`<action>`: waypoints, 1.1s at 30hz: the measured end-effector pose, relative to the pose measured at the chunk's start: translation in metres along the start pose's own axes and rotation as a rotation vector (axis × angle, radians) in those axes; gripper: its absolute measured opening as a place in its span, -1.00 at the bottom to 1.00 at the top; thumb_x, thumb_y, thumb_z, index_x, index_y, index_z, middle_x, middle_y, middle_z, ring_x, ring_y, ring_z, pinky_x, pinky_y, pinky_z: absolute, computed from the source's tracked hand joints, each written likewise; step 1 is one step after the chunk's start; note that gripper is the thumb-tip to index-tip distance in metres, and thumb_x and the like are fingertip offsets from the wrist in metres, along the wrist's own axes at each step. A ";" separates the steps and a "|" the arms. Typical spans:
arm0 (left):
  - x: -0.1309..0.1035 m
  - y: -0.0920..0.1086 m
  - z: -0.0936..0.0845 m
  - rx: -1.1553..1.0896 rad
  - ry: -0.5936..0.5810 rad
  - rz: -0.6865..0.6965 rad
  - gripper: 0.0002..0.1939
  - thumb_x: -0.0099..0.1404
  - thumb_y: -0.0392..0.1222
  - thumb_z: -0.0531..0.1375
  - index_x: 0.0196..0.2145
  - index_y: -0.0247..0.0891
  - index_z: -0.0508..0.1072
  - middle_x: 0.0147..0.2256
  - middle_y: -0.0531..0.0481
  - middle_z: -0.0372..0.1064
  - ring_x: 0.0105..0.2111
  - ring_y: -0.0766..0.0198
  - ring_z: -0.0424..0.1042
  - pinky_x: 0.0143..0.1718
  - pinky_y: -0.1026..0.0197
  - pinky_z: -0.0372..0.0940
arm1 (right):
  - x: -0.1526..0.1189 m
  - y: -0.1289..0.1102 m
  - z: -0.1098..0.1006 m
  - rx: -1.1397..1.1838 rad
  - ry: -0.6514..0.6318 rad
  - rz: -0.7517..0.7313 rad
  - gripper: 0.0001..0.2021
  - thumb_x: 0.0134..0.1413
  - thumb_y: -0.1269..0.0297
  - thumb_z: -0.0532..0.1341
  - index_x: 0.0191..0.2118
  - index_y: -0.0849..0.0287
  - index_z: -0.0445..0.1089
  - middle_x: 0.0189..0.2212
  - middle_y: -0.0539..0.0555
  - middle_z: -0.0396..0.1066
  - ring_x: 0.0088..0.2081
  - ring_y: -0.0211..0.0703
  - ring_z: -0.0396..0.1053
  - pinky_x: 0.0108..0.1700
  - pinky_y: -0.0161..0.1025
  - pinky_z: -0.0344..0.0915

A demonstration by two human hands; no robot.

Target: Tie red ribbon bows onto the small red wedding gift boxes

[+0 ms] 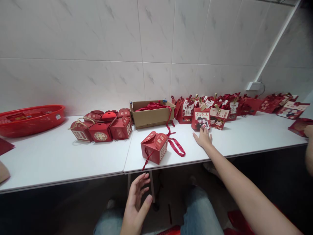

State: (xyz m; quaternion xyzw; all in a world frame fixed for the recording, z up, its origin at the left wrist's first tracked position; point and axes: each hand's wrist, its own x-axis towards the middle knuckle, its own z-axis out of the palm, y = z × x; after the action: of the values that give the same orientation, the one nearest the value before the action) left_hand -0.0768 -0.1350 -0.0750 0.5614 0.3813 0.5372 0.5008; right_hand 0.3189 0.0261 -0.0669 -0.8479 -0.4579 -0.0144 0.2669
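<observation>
My right hand (pixel 204 138) reaches far over the table, its fingertips touching the lower front of a red gift box (pixel 201 118) with a cartoon couple on it. Those fingers look stretched out rather than wrapped round the box. Below the table's front edge, my left hand (pixel 137 199) hangs in the air, fingers apart and nothing in it. Just beyond it a red candy box (pixel 154 147) sits near the edge, a twisted red cord hanging from its side. Beside that box a loop of dark red ribbon (pixel 178 148) lies on the white table (pixel 102 160).
Several finished red boxes (pixel 101 129) stand at left, near a red plastic basin (pixel 31 120). A cardboard box (pixel 153 119) of red ribbon is at the back. Many gift bags (pixel 233 107) line the right. Other people's hands show at the far right (pixel 309 132) and far left.
</observation>
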 end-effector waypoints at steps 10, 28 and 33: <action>0.002 -0.007 -0.004 0.008 -0.006 0.005 -0.49 0.23 -0.04 0.20 0.11 -0.12 0.23 0.13 -0.17 0.22 0.07 0.06 0.31 0.03 0.15 0.28 | 0.025 -0.012 -0.005 0.008 0.032 0.299 0.27 -0.20 -0.40 0.06 0.29 0.59 -0.51 0.25 0.71 -0.25 0.28 0.43 -0.17 0.17 0.27 -0.17; 0.019 0.010 0.005 0.276 0.309 0.078 -0.50 0.15 -0.02 0.25 0.02 -0.15 0.27 0.08 -0.18 0.23 0.08 -0.01 0.25 0.05 -0.01 0.21 | 0.017 -0.022 0.001 0.066 0.107 0.031 -0.44 0.10 0.15 0.07 0.17 0.34 0.08 0.09 0.47 0.09 0.12 0.33 0.09 0.08 0.23 -0.05; 0.063 0.022 0.034 0.487 0.361 0.226 -0.09 -0.02 -0.03 0.36 0.20 -0.19 0.04 0.20 -0.28 0.01 0.22 -0.14 0.02 0.17 -0.18 0.04 | -0.001 -0.041 -0.008 0.267 0.098 -0.193 -0.62 0.18 0.16 -0.02 0.00 0.29 0.25 0.06 0.37 0.15 0.13 0.21 0.06 0.10 0.14 0.03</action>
State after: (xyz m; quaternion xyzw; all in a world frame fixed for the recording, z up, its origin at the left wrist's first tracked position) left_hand -0.0376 -0.0841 -0.0375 0.5992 0.5166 0.5734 0.2130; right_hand 0.2875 0.0394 -0.0426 -0.7552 -0.5216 -0.0202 0.3964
